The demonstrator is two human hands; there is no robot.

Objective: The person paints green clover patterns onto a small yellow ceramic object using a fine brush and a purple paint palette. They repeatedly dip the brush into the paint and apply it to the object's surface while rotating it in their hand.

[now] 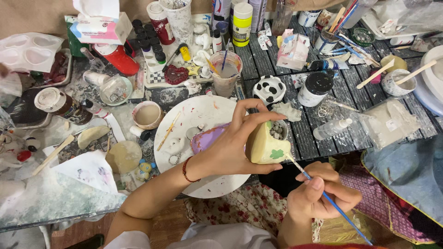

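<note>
My left hand [230,147] grips a small yellow pot [265,145] with a green clover shape painted on its side. The pot is tilted toward me and holds small grey pebbles. My right hand [318,193] holds a thin blue paintbrush [332,203] like a pen. The brush tip touches the pot just right of the clover. Under my left hand lies a round white palette plate [198,115] with a purple painted piece [205,138] on it.
The dark slatted table [350,87] is crowded: a cup of murky water [225,69] with brushes, paint bottles [241,23], a black-lidded jar [316,87], a cow-spotted dish [269,88], a tissue box [99,27], small bowls with sticks [397,80], plastic sheets at right.
</note>
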